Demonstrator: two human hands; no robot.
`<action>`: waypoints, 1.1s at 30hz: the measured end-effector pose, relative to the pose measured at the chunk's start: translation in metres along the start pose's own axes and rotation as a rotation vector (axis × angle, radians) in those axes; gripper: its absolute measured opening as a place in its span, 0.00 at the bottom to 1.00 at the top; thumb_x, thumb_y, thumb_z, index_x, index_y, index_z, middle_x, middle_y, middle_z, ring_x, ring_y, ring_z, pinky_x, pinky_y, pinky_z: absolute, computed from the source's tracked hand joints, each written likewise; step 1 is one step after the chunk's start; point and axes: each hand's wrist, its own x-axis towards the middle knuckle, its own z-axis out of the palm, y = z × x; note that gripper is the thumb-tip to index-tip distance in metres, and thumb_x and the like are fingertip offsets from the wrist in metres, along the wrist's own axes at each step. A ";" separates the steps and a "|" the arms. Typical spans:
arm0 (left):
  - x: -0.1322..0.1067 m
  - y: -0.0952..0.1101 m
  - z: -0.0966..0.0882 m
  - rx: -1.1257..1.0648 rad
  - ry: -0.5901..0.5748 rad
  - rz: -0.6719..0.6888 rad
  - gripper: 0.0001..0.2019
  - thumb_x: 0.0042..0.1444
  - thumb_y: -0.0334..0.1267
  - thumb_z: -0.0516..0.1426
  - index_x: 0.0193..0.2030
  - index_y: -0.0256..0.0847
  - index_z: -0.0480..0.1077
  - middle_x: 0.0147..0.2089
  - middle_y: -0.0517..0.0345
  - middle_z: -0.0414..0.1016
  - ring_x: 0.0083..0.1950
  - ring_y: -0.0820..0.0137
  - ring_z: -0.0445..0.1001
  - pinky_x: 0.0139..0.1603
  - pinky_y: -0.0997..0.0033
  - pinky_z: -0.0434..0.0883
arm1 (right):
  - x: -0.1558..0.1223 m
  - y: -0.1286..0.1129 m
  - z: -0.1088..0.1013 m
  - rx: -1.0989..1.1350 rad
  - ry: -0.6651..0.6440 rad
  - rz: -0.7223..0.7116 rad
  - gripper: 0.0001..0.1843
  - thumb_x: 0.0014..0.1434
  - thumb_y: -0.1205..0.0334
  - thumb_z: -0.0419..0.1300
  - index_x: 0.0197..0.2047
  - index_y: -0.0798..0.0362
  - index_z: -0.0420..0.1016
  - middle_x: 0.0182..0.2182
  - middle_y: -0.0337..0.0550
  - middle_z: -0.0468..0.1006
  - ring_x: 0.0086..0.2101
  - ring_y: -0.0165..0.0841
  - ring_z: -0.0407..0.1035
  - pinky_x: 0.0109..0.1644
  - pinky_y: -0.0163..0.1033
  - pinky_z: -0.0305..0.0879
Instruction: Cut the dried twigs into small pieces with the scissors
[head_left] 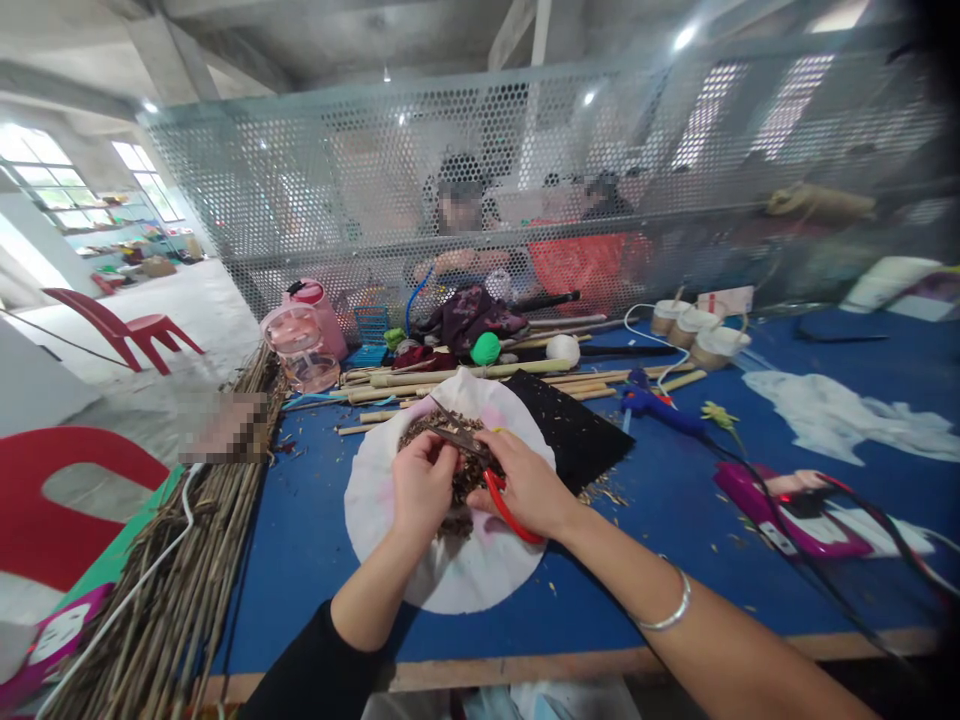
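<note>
My right hand (525, 485) is closed on a pair of scissors (511, 508) with red handles; the dark blades point up and left. Close to the blades, my left hand (421, 485) is closed in a pinch, and whatever its fingers hold is too small to make out. Both hands are above a heap of brown chopped bits (455, 524), some of which the hands hide. That heap lies on a round white cloth (480, 585) with faint pink stains. Under the cloth's right side, a black sheet (577, 430) sticks out.
Thin sticks (187, 560) are bundled along the left edge. Behind the cloth lie bamboo rods (480, 372), a green ball (485, 348) and a pink jug (322, 320). To the right are a blue glue gun (660, 408), cables and a magenta box (810, 525). A perforated metal screen (360, 180) stands behind.
</note>
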 end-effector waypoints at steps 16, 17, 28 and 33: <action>-0.008 0.001 0.003 0.075 -0.083 0.096 0.08 0.50 0.32 0.52 0.29 0.36 0.72 0.25 0.59 0.74 0.25 0.74 0.70 0.27 0.77 0.65 | 0.001 -0.005 0.002 -0.006 0.080 -0.045 0.37 0.46 0.42 0.62 0.53 0.55 0.63 0.40 0.51 0.70 0.40 0.42 0.67 0.43 0.44 0.65; -0.008 0.000 0.003 0.098 -0.084 0.105 0.08 0.50 0.32 0.52 0.29 0.37 0.73 0.24 0.59 0.74 0.25 0.74 0.69 0.26 0.77 0.65 | 0.001 -0.005 0.000 -0.009 0.082 -0.044 0.37 0.45 0.42 0.62 0.53 0.55 0.63 0.40 0.50 0.71 0.40 0.41 0.67 0.43 0.44 0.65; 0.004 -0.001 -0.007 0.184 0.005 0.147 0.13 0.54 0.40 0.54 0.43 0.39 0.74 0.39 0.53 0.78 0.39 0.67 0.74 0.43 0.69 0.70 | 0.002 0.004 -0.001 0.103 0.072 0.054 0.34 0.48 0.45 0.62 0.54 0.52 0.62 0.46 0.49 0.72 0.44 0.41 0.68 0.45 0.42 0.64; -0.001 -0.001 -0.004 0.159 0.077 0.223 0.11 0.53 0.39 0.55 0.42 0.41 0.74 0.39 0.55 0.77 0.39 0.69 0.74 0.45 0.69 0.70 | 0.001 0.000 0.002 0.226 0.027 0.040 0.35 0.48 0.47 0.63 0.56 0.53 0.61 0.47 0.49 0.72 0.41 0.38 0.68 0.43 0.39 0.64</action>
